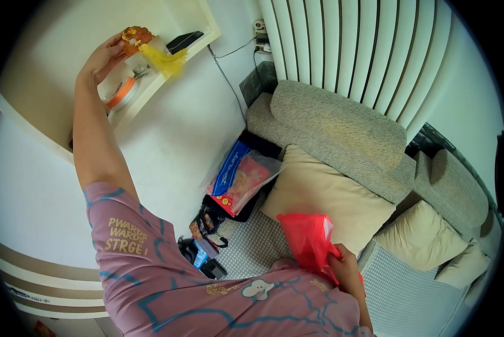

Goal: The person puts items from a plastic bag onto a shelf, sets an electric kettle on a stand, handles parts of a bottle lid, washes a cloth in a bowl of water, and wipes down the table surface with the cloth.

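My left hand [103,58] reaches up to the wall shelf, its fingers closed on the edge of an amber-coloured ornament [137,38] with a yellow tassel [165,58]. The tassel slants out to the right over the shelf's edge. Below that hand, a round white container with an orange band [123,93] rests on the shelf, and a dark flat object [184,41] lies farther right. Low in front of my body, my right hand [344,268] grips a red plastic bag [308,238]. What the bag contains, if anything, cannot be seen.
The white shelf [145,104] juts from the wall. Below it, a grey sofa [342,126] holds a cream cushion [330,188], a clear package with a blue label [243,177], and several small dark items [207,258]. A cable [225,76] hangs from the wall outlet [260,36].
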Demonstrator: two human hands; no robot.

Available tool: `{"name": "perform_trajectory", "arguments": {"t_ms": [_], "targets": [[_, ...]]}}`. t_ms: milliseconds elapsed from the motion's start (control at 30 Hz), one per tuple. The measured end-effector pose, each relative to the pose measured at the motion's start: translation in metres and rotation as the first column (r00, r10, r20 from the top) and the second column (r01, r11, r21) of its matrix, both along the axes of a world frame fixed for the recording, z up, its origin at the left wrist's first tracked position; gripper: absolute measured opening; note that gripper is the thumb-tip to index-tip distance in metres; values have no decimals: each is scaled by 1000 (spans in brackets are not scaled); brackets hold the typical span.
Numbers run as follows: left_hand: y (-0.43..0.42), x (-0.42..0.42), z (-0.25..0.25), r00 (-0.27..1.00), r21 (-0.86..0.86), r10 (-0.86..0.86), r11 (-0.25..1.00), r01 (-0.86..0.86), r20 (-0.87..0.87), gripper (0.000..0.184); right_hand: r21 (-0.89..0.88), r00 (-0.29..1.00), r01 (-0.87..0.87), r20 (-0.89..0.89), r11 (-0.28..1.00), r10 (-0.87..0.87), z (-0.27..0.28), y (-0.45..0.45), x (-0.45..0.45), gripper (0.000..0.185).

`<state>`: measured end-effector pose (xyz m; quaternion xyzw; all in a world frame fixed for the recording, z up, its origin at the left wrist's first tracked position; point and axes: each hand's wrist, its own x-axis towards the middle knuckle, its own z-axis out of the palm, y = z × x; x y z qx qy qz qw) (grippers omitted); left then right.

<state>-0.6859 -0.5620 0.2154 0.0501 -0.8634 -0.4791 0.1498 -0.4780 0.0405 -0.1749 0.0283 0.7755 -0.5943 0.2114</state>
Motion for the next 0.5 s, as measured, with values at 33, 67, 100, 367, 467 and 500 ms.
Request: {"name": "perform_trajectory", "arguments": {"t_ms": [33, 67, 100, 367, 467, 500], "targets": [[2, -1, -1, 1000, 37, 12, 999, -11, -15, 47, -4, 1000, 24, 9, 1000, -24, 2, -1, 0, 15], [3, -2, -2, 999, 75, 25, 997, -23, -30, 44, -2, 1000, 28, 8, 1000, -28, -3, 0, 0, 15], [9, -2, -2, 999, 78, 23, 997, -21, -30, 44, 6, 1000, 7, -27, 1000, -7, -10, 1, -1, 15], [-14, -24, -2, 998, 245, 8, 970, 8, -68, 32, 21, 998, -8, -69, 1000, 10, -17, -3, 0, 16], [-30, -22, 0, 992, 177, 114, 979, -103, -48, 31, 23, 998, -7, -61, 1000, 8, -26, 1, 3, 17], [-24, -19, 1, 992, 176, 114, 979, -104, -48, 31, 22, 998, 5, -59, 1000, -4, -29, 1, 4, 18]]}}
